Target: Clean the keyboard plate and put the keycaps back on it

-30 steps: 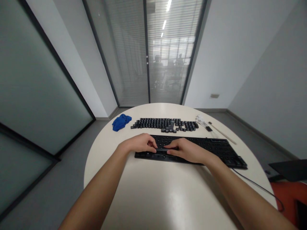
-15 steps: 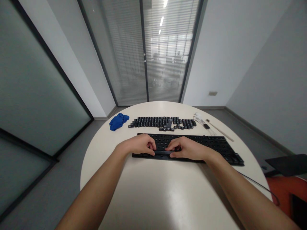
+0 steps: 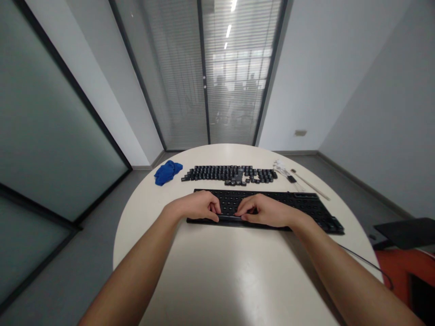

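A long black space bar (image 3: 229, 218) lies level across the near edge of a black keyboard base (image 3: 227, 197). My left hand (image 3: 202, 204) pinches its left end between thumb and curled fingers. At the right end, my right hand (image 3: 267, 210) grips the same bar with thumb and fingertips. Most of the base shows bare key sockets, and a few keys remain at its lower right corner. My wrists and the hands hide parts of the base's front edge.
Loose black keycaps (image 3: 217, 172) lie in rows behind the base. A blue cloth (image 3: 167, 172) is at the back left. A thin stick-like brush (image 3: 311, 184) and a small whitish tangle (image 3: 279, 165) lie at the back right. A cable (image 3: 362, 258) runs off the round table's (image 3: 200, 271) right side.
Between my hands, the space bar has come down slightly toward the keyboard's near edge, covering the spots that showed just below it. Both hands stay in nearly the same place.
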{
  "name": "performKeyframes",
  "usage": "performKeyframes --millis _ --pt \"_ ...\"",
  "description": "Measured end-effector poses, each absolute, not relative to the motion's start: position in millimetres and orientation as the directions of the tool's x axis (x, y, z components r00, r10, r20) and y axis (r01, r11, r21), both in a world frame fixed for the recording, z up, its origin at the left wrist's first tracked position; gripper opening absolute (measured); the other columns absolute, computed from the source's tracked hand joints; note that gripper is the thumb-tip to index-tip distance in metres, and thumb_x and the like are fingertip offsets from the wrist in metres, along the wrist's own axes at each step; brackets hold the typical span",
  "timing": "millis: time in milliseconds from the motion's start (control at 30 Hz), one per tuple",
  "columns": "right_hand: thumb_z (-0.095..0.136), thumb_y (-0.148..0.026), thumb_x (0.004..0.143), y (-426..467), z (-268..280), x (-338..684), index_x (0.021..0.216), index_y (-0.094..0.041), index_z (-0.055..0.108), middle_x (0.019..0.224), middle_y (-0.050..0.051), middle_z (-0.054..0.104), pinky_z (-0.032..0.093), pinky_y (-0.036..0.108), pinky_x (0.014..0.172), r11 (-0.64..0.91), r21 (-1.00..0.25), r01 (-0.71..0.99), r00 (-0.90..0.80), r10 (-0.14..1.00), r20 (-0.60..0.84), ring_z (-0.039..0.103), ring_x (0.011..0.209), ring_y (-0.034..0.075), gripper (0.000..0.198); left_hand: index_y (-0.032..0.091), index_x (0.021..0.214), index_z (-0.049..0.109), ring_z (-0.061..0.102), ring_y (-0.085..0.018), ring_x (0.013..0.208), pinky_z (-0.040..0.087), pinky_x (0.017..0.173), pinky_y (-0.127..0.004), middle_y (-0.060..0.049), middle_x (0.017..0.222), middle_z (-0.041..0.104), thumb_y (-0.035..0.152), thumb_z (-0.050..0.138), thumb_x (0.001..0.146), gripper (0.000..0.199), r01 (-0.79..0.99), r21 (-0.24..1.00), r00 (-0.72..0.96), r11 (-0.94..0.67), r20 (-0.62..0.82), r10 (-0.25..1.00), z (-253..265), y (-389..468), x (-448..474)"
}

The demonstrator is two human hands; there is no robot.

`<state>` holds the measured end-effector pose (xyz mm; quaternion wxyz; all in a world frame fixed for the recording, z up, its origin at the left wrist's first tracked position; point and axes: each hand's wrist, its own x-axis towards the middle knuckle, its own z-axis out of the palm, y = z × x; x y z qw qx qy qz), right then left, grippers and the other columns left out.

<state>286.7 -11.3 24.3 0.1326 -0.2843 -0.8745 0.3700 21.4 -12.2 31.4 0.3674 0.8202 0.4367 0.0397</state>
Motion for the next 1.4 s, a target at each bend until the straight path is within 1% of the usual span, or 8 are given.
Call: performKeyframes --millis 233,333,433,600,967,1067,1233,1400 --pt "0.063 -0.023 0.085 -11.4 22.2 286.9 0.099 -0.019 0.08 0.101 0.006 0.076 0.052 0.029 0.077 0.547 -0.718 0.431 -0.783 0.623 0.004 0.067 0.085 0.018 0.022 0.02 0.091 0.074 0.066 -0.016 0.072 0.043 0.058 -0.023 0.0 0.083 0.075 0.029 0.079 0.073 0.02 0.699 0.623 0.61 -0.351 -0.264 0.747 29.3 -12.3 22.0" --pt "0.063 -0.023 0.084 -10.9 20.8 286.2 0.102 -0.02 0.079 0.099 0.005 0.076 0.052 0.028 0.074 0.542 -0.711 0.447 -0.776 0.631 -0.007 0.067 0.082 0.017 0.024 0.02 0.09 0.073 0.065 -0.016 0.072 0.043 0.058 -0.024 0.0 0.083 0.074 0.029 0.079 0.073 0.02 0.693 0.633 0.611 -0.346 -0.261 0.747 28.7 -12.2 22.1" --pt "0.064 -0.024 0.085 -11.3 21.0 285.1 0.105 -0.02 0.078 0.098 0.005 0.076 0.051 0.028 0.074 0.554 -0.693 0.461 -0.774 0.633 -0.01 0.067 0.081 0.017 0.025 0.02 0.087 0.072 0.065 -0.016 0.071 0.043 0.057 -0.023 0.0 0.081 0.073 0.029 0.08 0.072 0.019 0.698 0.629 0.603 -0.342 -0.259 0.755 29.4 -12.8 23.0" --pt "0.065 -0.023 0.084 -13.0 22.4 283.6 0.105 -0.02 0.078 0.097 0.005 0.077 0.051 0.027 0.071 0.578 -0.67 0.466 -0.771 0.637 0.014 0.067 0.08 0.017 0.025 0.02 0.085 0.071 0.063 -0.015 0.069 0.041 0.055 -0.023 0.001 0.08 0.072 0.028 0.08 0.072 0.018 0.716 0.6 0.594 -0.356 -0.257 0.762 33.4 -15.0 25.6" --pt "0.069 -0.016 0.077 -13.1 21.5 280.9 0.099 -0.02 0.08 0.09 0.003 0.074 0.05 0.024 0.07 0.622 -0.64 0.45 -0.783 0.62 0.051 0.065 0.078 0.015 0.025 0.021 0.081 0.068 0.06 -0.014 0.068 0.038 0.057 -0.023 0.004 0.079 0.069 0.027 0.082 0.068 0.019 0.763 0.498 0.579 -0.412 -0.244 0.778 39.9 -19.4 31.7" --pt "0.069 -0.015 0.077 -13.3 21.7 280.9 0.097 -0.02 0.08 0.089 0.003 0.073 0.049 0.023 0.069 0.63 -0.629 0.454 -0.783 0.619 0.055 0.064 0.077 0.015 0.023 0.022 0.081 0.068 0.059 -0.013 0.067 0.038 0.056 -0.023 0.004 0.078 0.068 0.026 0.082 0.068 0.019 0.768 0.494 0.574 -0.408 -0.25 0.78 40.5 -20.0 32.8" --pt "0.07 -0.013 0.077 -14.1 22.9 280.3 0.096 -0.021 0.08 0.089 0.002 0.074 0.047 0.023 0.07 0.684 -0.573 0.453 -0.805 0.589 0.066 0.064 0.077 0.014 0.023 0.021 0.079 0.069 0.059 -0.013 0.066 0.037 0.054 -0.022 0.004 0.076 0.068 0.025 0.083 0.066 0.02 0.758 0.504 0.58 -0.413 -0.232 0.781 41.2 -20.5 33.1" --pt "0.071 -0.015 0.079 -16.4 24.1 278.1 0.096 -0.021 0.081 0.09 0.003 0.075 0.047 0.023 0.072 0.71 -0.512 0.484 -0.799 0.597 0.072 0.065 0.079 0.015 0.02 0.021 0.08 0.073 0.059 -0.013 0.063 0.036 0.054 -0.022 0.004 0.074 0.07 0.028 0.079 0.072 0.012 0.745 0.511 0.593 -0.428 -0.214 0.776 41.9 -20.2 30.2"
